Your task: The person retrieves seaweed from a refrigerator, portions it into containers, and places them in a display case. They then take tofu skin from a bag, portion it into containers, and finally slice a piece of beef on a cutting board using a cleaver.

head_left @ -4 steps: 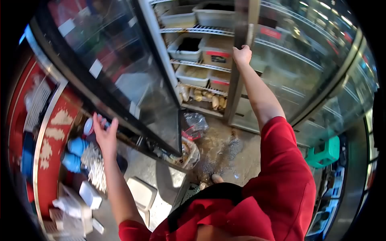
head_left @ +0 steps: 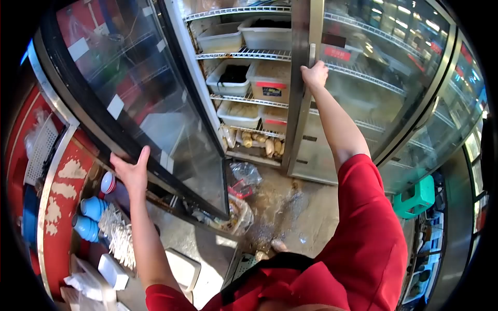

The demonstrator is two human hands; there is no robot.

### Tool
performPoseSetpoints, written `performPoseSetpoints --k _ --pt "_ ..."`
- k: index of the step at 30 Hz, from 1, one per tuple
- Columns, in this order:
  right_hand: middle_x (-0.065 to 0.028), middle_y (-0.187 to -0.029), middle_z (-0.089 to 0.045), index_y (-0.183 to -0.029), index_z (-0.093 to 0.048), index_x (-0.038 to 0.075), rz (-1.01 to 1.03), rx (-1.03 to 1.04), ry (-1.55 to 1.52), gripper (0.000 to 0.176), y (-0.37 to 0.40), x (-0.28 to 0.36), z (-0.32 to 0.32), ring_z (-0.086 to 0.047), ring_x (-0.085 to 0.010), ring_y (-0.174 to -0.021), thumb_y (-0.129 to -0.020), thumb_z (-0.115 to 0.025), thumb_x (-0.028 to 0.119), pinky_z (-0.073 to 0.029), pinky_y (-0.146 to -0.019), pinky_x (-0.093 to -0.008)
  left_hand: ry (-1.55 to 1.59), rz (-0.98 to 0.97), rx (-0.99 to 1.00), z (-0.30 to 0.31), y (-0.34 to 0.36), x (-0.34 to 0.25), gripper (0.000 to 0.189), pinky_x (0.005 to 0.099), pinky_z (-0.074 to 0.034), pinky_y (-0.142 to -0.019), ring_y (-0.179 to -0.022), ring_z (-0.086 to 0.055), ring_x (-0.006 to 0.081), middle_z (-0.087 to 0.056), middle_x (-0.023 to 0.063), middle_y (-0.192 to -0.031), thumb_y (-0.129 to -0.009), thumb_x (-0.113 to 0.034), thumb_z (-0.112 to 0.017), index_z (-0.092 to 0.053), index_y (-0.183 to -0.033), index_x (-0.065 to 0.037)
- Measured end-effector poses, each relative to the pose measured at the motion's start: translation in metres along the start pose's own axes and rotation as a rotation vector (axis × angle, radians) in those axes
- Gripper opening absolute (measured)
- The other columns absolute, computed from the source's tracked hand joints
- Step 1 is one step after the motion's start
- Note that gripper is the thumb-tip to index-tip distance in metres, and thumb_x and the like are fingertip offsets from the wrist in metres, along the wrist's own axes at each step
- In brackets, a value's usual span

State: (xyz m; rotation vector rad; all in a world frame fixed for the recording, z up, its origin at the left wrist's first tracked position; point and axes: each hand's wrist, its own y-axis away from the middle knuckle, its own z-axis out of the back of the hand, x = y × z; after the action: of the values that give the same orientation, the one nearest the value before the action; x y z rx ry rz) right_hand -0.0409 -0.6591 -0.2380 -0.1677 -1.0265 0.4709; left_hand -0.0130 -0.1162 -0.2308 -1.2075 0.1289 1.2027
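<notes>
Refrigerator door of black-framed glass (head_left: 150, 103) stands open left of the white wire shelves (head_left: 249, 53); the left hand (head_left: 132, 173) is at its edge, grip spread. Right of the shelves, the right hand (head_left: 315, 78) curls its grip around the silver metal door handle (head_left: 312, 54).

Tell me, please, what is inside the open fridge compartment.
Wire shelves hold plastic tubs, two with dark contents; pale, knobbly food lies at the bottom. The front tubs hide whatever is behind them.

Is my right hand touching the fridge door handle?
Touching: the head view shows the right hand closed over the handle's lower end.
</notes>
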Motion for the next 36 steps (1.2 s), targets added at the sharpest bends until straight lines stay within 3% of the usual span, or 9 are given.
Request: performPoseSetpoints --k 11,16,18,24,25,30,31,33,36 --pt "-0.0155 -0.076 -0.059 -0.09 -0.041 0.003 0.319 0.225 -0.257 0.041 0.097 -0.033 0.09 -0.059 -0.0326 -0.071 -0.072 -0.07 0.025 -0.048 -0.067 -0.0406 0.462 -0.035 0.292 -0.042 0.058 -0.07 0.074 0.0286 -0.043 -0.079 -0.085 -0.049 0.016 -0.05 0.0072 -0.096 -0.069 -0.017 -0.079 -0.036 -0.126 -0.001" --pt "-0.0039 -0.077 -0.053 -0.098 -0.053 0.001 0.064 0.248 -0.66 0.029 0.218 -0.063 0.234 -0.049 -0.0098 -0.073 -0.083 -0.069 0.02 -0.044 -0.066 -0.0256 0.665 -0.182 0.487 -0.125 0.083 -0.118 0.076 0.0289 -0.045 -0.078 -0.085 -0.049 0.0167 -0.049 0.0076 -0.099 -0.067 -0.013 -0.079 -0.037 -0.13 0.001" --pt "-0.003 -0.086 -0.053 -0.1 -0.056 0.0 0.288 -0.097 -0.069 0.022 0.245 -0.081 0.301 -0.052 -0.0107 -0.076 -0.082 -0.064 0.01 -0.045 -0.064 -0.025 0.695 -0.259 0.561 -0.158 0.087 -0.139 0.08 0.027 -0.044 -0.082 -0.087 -0.048 0.0134 -0.047 0.0053 -0.101 -0.071 -0.006 -0.076 -0.031 -0.137 -0.001" --pt "-0.0044 -0.073 -0.048 -0.081 -0.051 0.0 0.273 -1.039 0.35 0.036 0.252 -0.119 0.444 -0.045 -0.0165 -0.068 -0.095 -0.044 0.032 -0.04 -0.068 -0.0316 0.825 -0.251 0.696 -0.265 0.091 -0.195 0.077 0.0336 -0.046 -0.079 -0.086 -0.053 0.0207 -0.05 0.0125 -0.104 -0.071 -0.017 -0.076 -0.033 -0.132 0.004" --pt "-0.0066 -0.074 -0.045 -0.077 -0.047 -0.001 0.111 -1.103 0.067 0.041 0.249 -0.109 0.454 -0.043 -0.019 -0.072 -0.094 -0.043 0.036 -0.038 -0.069 -0.0327 0.81 -0.23 0.715 -0.281 0.09 -0.202 0.078 0.0338 -0.046 -0.08 -0.087 -0.053 0.0209 -0.05 0.013 -0.106 -0.071 -0.018 -0.076 -0.032 -0.132 0.004" --pt "-0.022 -0.11 -0.057 -0.116 -0.053 -0.009 0.344 -1.471 0.798 0.044 0.216 -0.106 0.458 -0.052 -0.03 -0.107 -0.09 -0.053 0.027 -0.039 -0.095 -0.0373 0.616 -0.229 0.72 -0.322 0.078 -0.254 0.087 0.0342 -0.047 -0.081 -0.09 -0.054 0.0216 -0.048 0.0156 -0.112 -0.072 -0.019 -0.075 -0.024 -0.136 0.007" --pt "-0.024 -0.115 -0.055 -0.117 -0.052 -0.01 0.56 -1.459 0.98 0.043 0.201 -0.097 0.434 -0.052 -0.0326 -0.11 -0.089 -0.054 0.024 -0.039 -0.096 -0.0402 0.592 -0.24 0.699 -0.336 0.077 -0.26 0.089 0.0342 -0.047 -0.082 -0.091 -0.054 0.0219 -0.047 0.0163 -0.113 -0.072 -0.019 -0.075 -0.021 -0.137 0.009" --pt "-0.0246 -0.112 -0.058 -0.111 -0.057 -0.009 0.876 -0.868 0.485 0.033 0.157 -0.104 0.38 -0.054 -0.0367 -0.108 -0.083 -0.056 0.007 -0.039 -0.098 -0.0447 0.537 -0.245 0.684 -0.359 0.072 -0.275 0.091 0.034 -0.047 -0.082 -0.09 -0.054 0.0222 -0.047 0.0171 -0.114 -0.072 -0.018 -0.075 -0.019 -0.138 0.009" --pt "-0.0188 -0.106 -0.063 -0.097 -0.065 -0.001 0.609 -0.209 0.101 0.017 0.029 -0.11 0.284 -0.06 -0.0317 -0.103 -0.082 -0.059 0.005 -0.045 -0.091 -0.0372 0.498 -0.229 0.626 -0.39 0.069 -0.291 0.09 0.0334 -0.047 -0.079 -0.086 -0.053 0.0215 -0.048 0.0148 -0.107 -0.071 -0.015 -0.075 -0.02 -0.138 0.009"
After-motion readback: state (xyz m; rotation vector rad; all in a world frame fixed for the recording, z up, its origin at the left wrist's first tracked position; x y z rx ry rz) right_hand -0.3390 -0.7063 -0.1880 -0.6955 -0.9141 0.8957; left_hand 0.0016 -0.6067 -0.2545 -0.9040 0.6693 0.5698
